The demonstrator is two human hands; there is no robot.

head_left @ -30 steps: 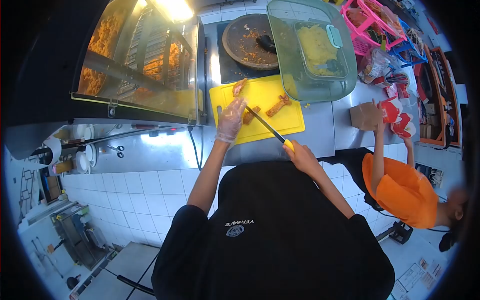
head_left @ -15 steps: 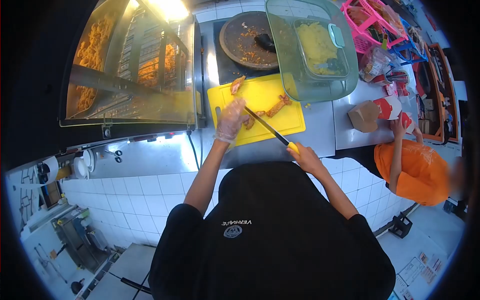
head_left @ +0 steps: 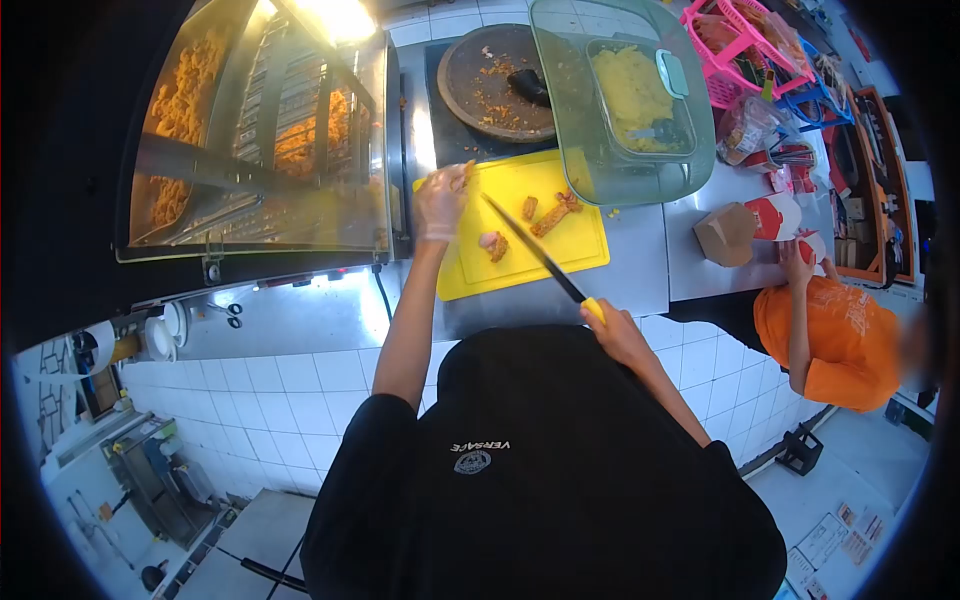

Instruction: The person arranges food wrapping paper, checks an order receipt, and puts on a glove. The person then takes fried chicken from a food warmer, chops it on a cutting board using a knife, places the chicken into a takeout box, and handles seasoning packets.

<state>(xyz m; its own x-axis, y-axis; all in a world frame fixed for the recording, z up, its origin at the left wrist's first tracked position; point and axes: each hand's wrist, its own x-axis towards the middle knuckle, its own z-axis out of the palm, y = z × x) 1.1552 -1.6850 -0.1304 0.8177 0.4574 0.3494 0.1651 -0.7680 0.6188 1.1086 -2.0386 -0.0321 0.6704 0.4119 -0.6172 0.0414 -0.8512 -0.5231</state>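
Observation:
My left hand [head_left: 441, 203], in a clear plastic glove, is closed round a piece of fried meat [head_left: 469, 172] at the upper left of the yellow cutting board [head_left: 480, 275]. Only the tip of that piece shows past the fingers. My right hand [head_left: 617, 332] grips the yellow handle of a knife [head_left: 545, 258], whose blade slants up and left over the board. Left of the blade lies a cut piece with a pale inside [head_left: 494, 245]. Right of the blade are a small brown piece [head_left: 529, 208] and a longer fried piece [head_left: 555, 214].
A round stone mortar [head_left: 475, 85] with a black pestle and a green tub [head_left: 630, 185] holding a container stand behind the board. A lit glass cabinet [head_left: 260, 150] of fried food is at left. At right, a person in orange [head_left: 830, 335] handles red-and-white boxes beside a brown box [head_left: 727, 235].
My left hand has left the piece by the knife tip, moved up and left, and closed on the upper piece. The cut pieces now lie apart. The other person has shifted toward the right.

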